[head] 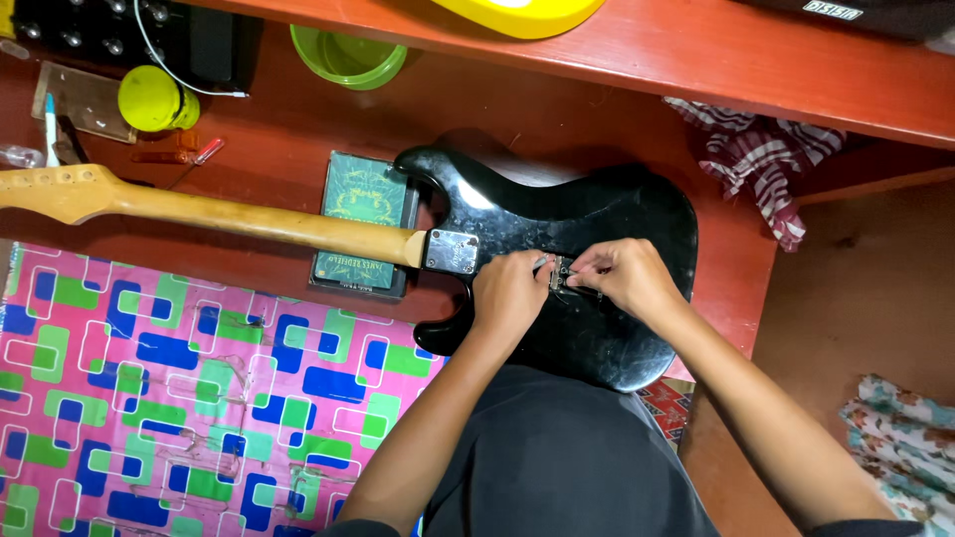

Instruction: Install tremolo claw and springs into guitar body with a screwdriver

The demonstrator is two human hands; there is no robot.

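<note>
A black electric guitar (587,298) lies face down across a red wooden desk (637,109), its back turned up and its pale maple neck (219,217) running away from the body to the headstock. Both of the person's hands meet over a small opening in the middle of the guitar's back. The left hand (509,293) is curled, its fingers pinched on a small metal part (543,261) at the near edge of the opening; what kind of part it is cannot be told. The right hand (625,274) rests just beside it, fingertips closed on the small hardware (563,274) in the opening itself, so the two grips nearly touch. The chrome neck plate (452,251) sits just beside the left hand, toward the neck. Under the neck, close to the guitar body, lies a dark green box (360,221). Beyond the neck stand a yellow-green round tub (151,97) and a green bowl (348,55). On the near side of the neck spreads a pink cloth with blue and green blocks (179,388). Beyond the guitar's far end a striped cloth (758,151) hangs beneath a red shelf.
</note>
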